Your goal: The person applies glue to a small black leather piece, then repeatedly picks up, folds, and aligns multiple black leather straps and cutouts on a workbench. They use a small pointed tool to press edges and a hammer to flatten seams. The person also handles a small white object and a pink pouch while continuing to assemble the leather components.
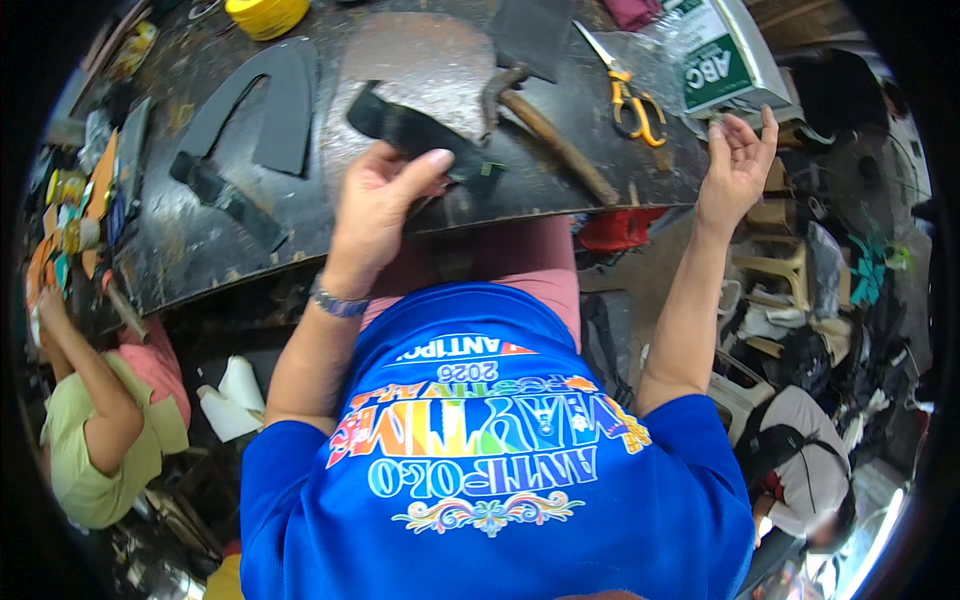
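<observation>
My left hand (pixel 385 195) grips a curved black strap-like piece (pixel 425 130) between thumb and fingers, holding it over the near part of the dark worktable (pixel 210 255). Out to the right, my right hand (pixel 740 155) is raised beside a green and white tin (pixel 715 60). Its thumb and forefinger come together while another finger points up; whatever may be between them is too small to make out. A hammer (pixel 555 140) with a wooden handle lies just right of the black piece. Beyond it are scissors (pixel 632 105) with orange and black handles.
On the table's left lie a grey U-shaped sheet (pixel 285 110) and another black strap piece (pixel 230 200). A yellow tub (pixel 266 15) stands at the far edge. One person (pixel 110 420) sits at left; another (pixel 805 460) is at lower right. Stools (pixel 780 260) crowd the right side.
</observation>
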`<act>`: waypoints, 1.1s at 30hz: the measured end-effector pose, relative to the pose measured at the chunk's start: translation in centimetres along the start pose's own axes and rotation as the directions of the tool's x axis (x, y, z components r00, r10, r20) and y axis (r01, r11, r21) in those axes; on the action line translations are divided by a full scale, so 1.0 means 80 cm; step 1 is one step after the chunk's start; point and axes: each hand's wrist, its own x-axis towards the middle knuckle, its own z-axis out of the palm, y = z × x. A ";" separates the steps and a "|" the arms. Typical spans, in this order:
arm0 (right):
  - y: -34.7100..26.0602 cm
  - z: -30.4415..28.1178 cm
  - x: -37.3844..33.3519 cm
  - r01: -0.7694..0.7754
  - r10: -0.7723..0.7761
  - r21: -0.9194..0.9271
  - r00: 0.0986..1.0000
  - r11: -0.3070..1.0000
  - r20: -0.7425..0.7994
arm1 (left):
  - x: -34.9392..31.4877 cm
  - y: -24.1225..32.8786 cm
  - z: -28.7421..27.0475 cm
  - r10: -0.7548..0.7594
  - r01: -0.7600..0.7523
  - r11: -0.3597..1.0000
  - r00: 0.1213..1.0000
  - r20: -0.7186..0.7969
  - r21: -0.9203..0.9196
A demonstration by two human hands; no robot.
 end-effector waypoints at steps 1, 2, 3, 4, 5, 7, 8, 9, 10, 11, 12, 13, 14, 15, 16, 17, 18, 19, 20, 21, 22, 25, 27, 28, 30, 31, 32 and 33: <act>-0.021 0.016 -0.020 -0.085 0.070 0.133 0.991 0.987 0.110 | -0.003 -0.001 0.005 0.012 -0.010 0.998 0.999 0.030 -0.063; -0.041 0.031 -0.042 -0.153 0.086 0.266 0.965 0.952 0.249 | -0.004 -0.002 0.009 -0.003 0.004 1.000 0.999 0.033 -0.021; -0.057 0.044 -0.063 -0.219 0.121 0.268 0.934 0.938 0.337 | -0.005 -0.002 0.011 -0.013 0.014 1.000 0.998 0.059 -0.020; -0.071 0.056 -0.081 -0.250 0.099 0.285 0.885 0.925 0.454 | -0.007 -0.002 0.013 -0.015 0.017 0.999 0.996 0.086 -0.029; -0.081 0.068 -0.095 -0.296 0.093 0.307 0.840 0.904 0.535 | -0.009 -0.003 0.014 -0.016 0.020 0.999 0.995 0.095 -0.043; -0.093 0.092 -0.117 -0.323 0.030 0.348 0.770 0.880 0.638 | -0.013 -0.004 0.017 -0.023 0.030 0.997 0.995 0.099 -0.067; -0.096 0.101 -0.125 -0.315 -0.003 0.366 0.754 0.876 0.656 | -0.015 -0.005 0.017 -0.023 0.030 0.996 0.996 0.091 -0.078; -0.100 0.106 -0.131 -0.383 0.049 0.349 0.730 0.856 0.681 | -0.016 -0.005 0.018 -0.021 0.029 0.996 0.996 0.082 -0.089; -0.103 0.109 -0.138 -0.386 0.093 0.308 0.741 0.870 0.665 | -0.018 -0.006 0.018 -0.021 0.028 0.994 0.997 0.068 -0.105; -0.105 0.111 -0.141 -0.450 0.129 0.322 0.724 0.833 0.678 | -0.020 -0.006 0.018 -0.024 0.034 0.994 0.996 0.090 -0.106; -0.107 0.114 -0.144 -0.512 0.169 0.335 0.709 0.791 0.685 | -0.023 -0.007 0.018 -0.031 0.043 0.993 0.994 0.107 -0.110; -0.108 0.115 -0.145 -0.519 0.169 0.344 0.709 0.783 0.685 | -0.025 -0.007 0.018 -0.042 0.056 0.992 0.992 0.120 -0.112; -0.109 0.116 -0.145 -0.527 0.174 0.351 0.710 0.774 0.682 | -0.027 -0.008 0.019 -0.045 0.059 0.992 0.991 0.123 -0.111; -0.109 0.116 -0.145 -0.522 0.163 0.364 0.715 0.771 0.680 | -0.029 -0.008 0.020 -0.051 0.065 0.992 0.991 0.124 -0.111; -0.110 0.117 -0.145 -0.517 0.152 0.376 0.719 0.769 0.678 | -0.030 -0.008 0.021 -0.059 0.073 0.991 0.990 0.125 -0.113; -0.109 0.117 -0.145 -0.500 0.126 0.395 0.728 0.771 0.674 | -0.031 -0.007 0.020 -0.077 0.089 0.992 0.989 0.124 -0.088; -0.109 0.118 -0.144 -0.490 0.111 0.409 0.734 0.770 0.670 | -0.031 -0.006 0.020 -0.080 0.087 0.995 0.989 0.124 -0.045; -0.109 0.118 -0.144 -0.480 0.097 0.423 0.741 0.769 0.665 | -0.032 -0.005 0.020 -0.084 0.085 0.996 0.988 0.126 -0.002; -0.109 0.118 -0.144 -0.478 0.092 0.433 0.746 0.764 0.659 | -0.032 -0.004 0.020 -0.088 0.083 0.996 0.988 0.128 0.042; -0.109 0.119 -0.144 -0.486 0.103 0.439 0.750 0.756 0.653 | -0.032 -0.003 0.021 -0.079 0.072 0.996 0.988 0.134 0.060; -0.110 0.119 -0.145 -0.494 0.114 0.445 0.754 0.747 0.647 | -0.032 -0.003 0.022 -0.069 0.059 0.995 0.988 0.140 0.078; -0.111 0.120 -0.147 -0.526 0.166 0.461 0.767 0.715 0.620 | -0.033 -0.002 0.025 -0.036 0.023 0.996 0.988 0.150 0.085; -0.112 0.121 -0.149 -0.520 0.168 0.489 0.786 0.701 0.595 | -0.034 -0.004 0.027 -0.023 0.015 0.998 0.989 0.144 0.059; -0.112 0.121 -0.150 -0.520 0.175 0.476 0.784 0.709 0.595 | -0.034 -0.005 0.027 -0.023 0.017 0.999 0.991 0.135 0.041; -0.112 0.121 -0.151 -0.520 0.189 0.452 0.781 0.725 0.595 | -0.035 -0.007 0.027 -0.031 0.030 0.999 0.992 0.119 0.015; -0.112 0.121 -0.151 -0.496 0.175 0.435 0.786 0.752 0.593 | -0.035 -0.008 0.027 -0.040 0.039 0.999 0.993 0.114 0.008; -0.111 0.121 -0.151 -0.471 0.162 0.417 0.790 0.778 0.591 | -0.035 -0.009 0.027 -0.048 0.049 0.999 0.993 0.109 0.000; -0.111 0.120 -0.150 -0.445 0.148 0.398 0.794 0.802 0.589 | -0.034 -0.009 0.026 -0.051 0.050 0.999 0.992 0.115 0.012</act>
